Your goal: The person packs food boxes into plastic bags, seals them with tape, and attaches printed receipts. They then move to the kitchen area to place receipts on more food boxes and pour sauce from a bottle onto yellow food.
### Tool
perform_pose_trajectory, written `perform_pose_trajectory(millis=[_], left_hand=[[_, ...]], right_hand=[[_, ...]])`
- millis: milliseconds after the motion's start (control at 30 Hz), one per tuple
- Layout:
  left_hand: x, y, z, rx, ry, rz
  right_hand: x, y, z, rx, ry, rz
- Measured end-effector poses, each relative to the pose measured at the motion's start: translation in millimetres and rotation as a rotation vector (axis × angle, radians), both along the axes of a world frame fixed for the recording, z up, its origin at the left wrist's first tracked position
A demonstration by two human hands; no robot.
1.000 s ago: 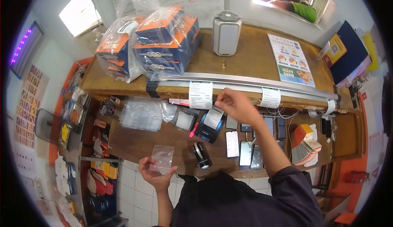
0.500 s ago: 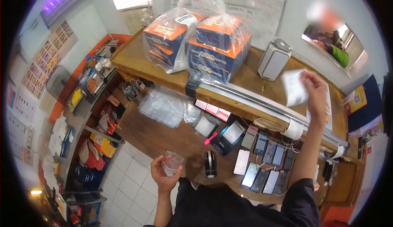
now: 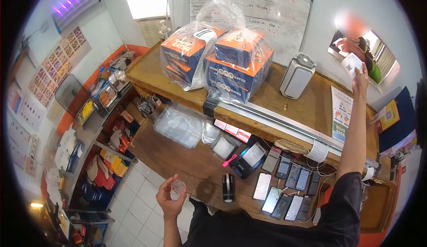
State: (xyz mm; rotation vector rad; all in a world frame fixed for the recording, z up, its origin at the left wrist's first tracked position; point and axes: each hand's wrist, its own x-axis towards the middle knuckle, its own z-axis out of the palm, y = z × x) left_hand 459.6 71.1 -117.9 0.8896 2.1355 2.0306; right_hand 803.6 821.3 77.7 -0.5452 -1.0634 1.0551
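My right hand (image 3: 360, 80) is stretched out over the counter to the wall opening. Pinched in its fingers is a white printed paper slip (image 3: 351, 64), close below the hand (image 3: 344, 45) of a person who stands at that opening. Low over the desk edge, my left hand (image 3: 168, 199) curls around a small piece of clear plastic (image 3: 178, 189). To the right of it, a black tape dispenser (image 3: 228, 187) stands on the desk. Under my right arm a printed menu sheet (image 3: 340, 115) lies on the counter.
Clear bags with orange and blue boxes (image 3: 238, 73) stand on the wooden counter (image 3: 275, 107), beside a grey speaker (image 3: 297, 76). Several phones (image 3: 282, 208) and a label printer (image 3: 247, 158) lie on the lower desk. A stack of plastic bags (image 3: 179, 126) lies further left.
My right hand has moved forward and right with the slip, up to the opening. The person there has brought a hand forward. My left hand has shifted slightly down and left, still holding the plastic.
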Motion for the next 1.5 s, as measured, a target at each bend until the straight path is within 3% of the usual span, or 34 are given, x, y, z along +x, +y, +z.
perform_pose_trajectory(millis=[300, 367, 467, 533, 667, 767, 867, 900, 1033, 1500], left_hand=[[-3.8, -5.1, 0.9, -0.152, 0.221, 0.039], [-5.6, -2.3, 1.1, -0.169, 0.230, 0.018], [-8.0, 8.8, -2.4, -0.110, 0.177, 0.030], [-2.5, 9.6, -2.2, -0.113, 0.125, 0.038], [-1.6, 18.7, -7.3, -0.146, 0.124, 0.036], [-1.7, 24.3, -12.8, -0.163, 0.132, 0.026], [-3.3, 26.4, -14.3, -0.180, 0.115, -0.002], [-4.5, 26.8, -14.5, -0.184, 0.108, -0.014], [-9.4, 27.9, -17.3, -0.189, 0.112, -0.004], [-30.4, 31.2, -17.0, -0.213, 0.109, -0.043]], right_hand=[[-3.1, 24.6, -25.0, 0.011, 0.062, -0.081], [-7.1, 15.0, -21.7, -0.042, 0.067, -0.105], [1.7, 63.7, -43.8, -0.026, 0.117, -0.016], [10.8, 82.3, -54.7, 0.071, -0.023, 0.015], [-26.2, 24.5, -29.4, -0.146, 0.223, -0.075], [40.4, 138.5, -62.8, -0.091, 0.056, -0.015], [21.9, 113.9, -54.5, -0.055, 0.061, -0.119], [26.1, 119.5, -51.6, -0.049, -0.001, 0.026], [20.2, 111.6, -56.6, -0.076, 0.047, -0.124], [-3.9, 69.0, -49.8, -0.100, 0.064, -0.244]])
